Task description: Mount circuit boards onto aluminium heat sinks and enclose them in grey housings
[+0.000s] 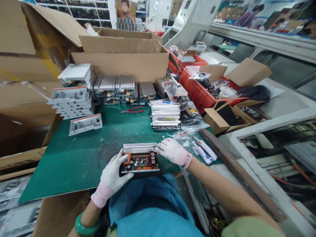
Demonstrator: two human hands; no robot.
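The left hand (pixel 112 174) and the right hand (pixel 170 151) both wear white gloves with pink cuffs, and they reach in from either side of the circuit board (pixel 140 162). The left hand sits at the board's left edge, its fingers (pixel 120 159) spread and touching it. The right hand lies flatter, with its fingertips (pixel 158 148) against the board's far right corner. The bare left forearm (pixel 85 214) angles up from the bottom of the view, a green bangle (pixel 85 227) on its wrist. The longer right forearm (pixel 222 184) stretches in from the lower right, a thin bracelet (pixel 187 160) at its wrist.
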